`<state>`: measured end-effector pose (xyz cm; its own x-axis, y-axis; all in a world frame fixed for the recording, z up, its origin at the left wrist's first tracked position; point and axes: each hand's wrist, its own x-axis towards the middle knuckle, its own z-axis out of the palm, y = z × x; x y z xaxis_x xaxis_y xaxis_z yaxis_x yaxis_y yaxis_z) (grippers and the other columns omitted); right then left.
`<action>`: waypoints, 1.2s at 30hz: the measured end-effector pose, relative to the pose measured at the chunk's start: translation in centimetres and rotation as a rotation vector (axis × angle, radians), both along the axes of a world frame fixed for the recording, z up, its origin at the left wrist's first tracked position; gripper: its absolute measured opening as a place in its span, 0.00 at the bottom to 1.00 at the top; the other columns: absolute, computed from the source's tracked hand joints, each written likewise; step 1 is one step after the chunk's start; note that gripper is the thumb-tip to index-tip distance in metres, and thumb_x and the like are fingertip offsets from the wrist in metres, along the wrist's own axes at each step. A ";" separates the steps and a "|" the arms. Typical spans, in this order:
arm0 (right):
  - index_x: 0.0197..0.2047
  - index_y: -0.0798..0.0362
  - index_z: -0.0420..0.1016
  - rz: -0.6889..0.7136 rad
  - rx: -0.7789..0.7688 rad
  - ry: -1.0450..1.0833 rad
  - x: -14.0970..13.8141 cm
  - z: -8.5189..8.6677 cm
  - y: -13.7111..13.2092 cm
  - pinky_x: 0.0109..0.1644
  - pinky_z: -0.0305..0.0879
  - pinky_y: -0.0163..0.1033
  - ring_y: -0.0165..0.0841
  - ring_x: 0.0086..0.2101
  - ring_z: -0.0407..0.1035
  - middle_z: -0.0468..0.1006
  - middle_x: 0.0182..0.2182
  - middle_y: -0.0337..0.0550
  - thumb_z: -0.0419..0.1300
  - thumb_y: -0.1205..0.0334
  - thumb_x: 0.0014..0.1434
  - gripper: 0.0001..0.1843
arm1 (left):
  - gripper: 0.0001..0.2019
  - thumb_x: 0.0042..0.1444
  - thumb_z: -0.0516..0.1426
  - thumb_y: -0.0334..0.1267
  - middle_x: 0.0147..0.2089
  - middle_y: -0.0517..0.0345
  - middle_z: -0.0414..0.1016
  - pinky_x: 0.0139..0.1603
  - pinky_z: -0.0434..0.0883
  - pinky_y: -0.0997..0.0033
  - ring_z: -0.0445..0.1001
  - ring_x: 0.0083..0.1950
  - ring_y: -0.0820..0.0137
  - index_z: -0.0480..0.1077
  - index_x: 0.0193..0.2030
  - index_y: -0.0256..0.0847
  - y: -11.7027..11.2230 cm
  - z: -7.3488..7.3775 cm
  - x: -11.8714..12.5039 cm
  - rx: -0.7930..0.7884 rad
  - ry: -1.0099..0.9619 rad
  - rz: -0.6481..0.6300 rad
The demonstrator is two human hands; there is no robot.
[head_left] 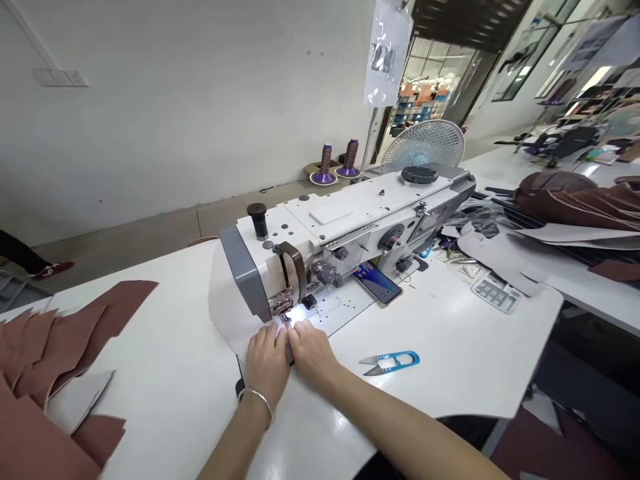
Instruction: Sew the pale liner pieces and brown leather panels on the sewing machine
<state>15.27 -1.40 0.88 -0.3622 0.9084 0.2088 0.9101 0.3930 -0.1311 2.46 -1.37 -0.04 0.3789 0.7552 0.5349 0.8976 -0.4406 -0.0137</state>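
My left hand and right hand sit close together at 12 o'clock, fingers curled down on the pale piece, which runs under the presser foot of the sewing machine. A dark strip shows between my hands; I can't tell whether my grip pinches it or only presses the piece flat. My hands hide how much seam is sewn. Cut brown pieces lie on the worktop at 9 o'clock, seemingly unstitched, so that stack looks left to do. Blue-handled snips rest at 3 o'clock.
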 end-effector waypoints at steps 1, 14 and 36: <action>0.36 0.54 0.66 0.004 0.004 -0.003 0.0 0.0 0.0 0.26 0.51 0.36 0.34 0.32 0.60 0.69 0.31 0.43 0.50 0.71 0.62 0.07 | 0.13 0.57 0.48 0.25 0.44 0.49 0.74 0.41 0.67 0.63 0.69 0.44 0.62 0.72 0.41 0.38 0.1 0.0 0.0 0.002 0.001 -0.001; 0.39 0.55 0.67 0.032 -0.043 -0.034 0.3 0.6 -0.5 0.27 0.53 0.36 0.35 0.34 0.61 0.71 0.34 0.46 0.50 0.72 0.61 0.06 | 0.13 0.56 0.48 0.26 0.44 0.47 0.75 0.49 0.68 0.60 0.70 0.47 0.61 0.71 0.44 0.35 -0.1 -0.8 0.0 -0.009 -0.010 -0.058; 0.40 0.54 0.67 -0.024 -0.085 -0.063 0.0 0.1 -0.2 0.28 0.51 0.37 0.35 0.33 0.60 0.69 0.33 0.44 0.49 0.73 0.60 0.10 | 0.20 0.54 0.45 0.23 0.48 0.45 0.75 0.57 0.68 0.58 0.68 0.54 0.61 0.71 0.49 0.33 2.2 -1.6 -1.7 -0.148 -0.065 -0.045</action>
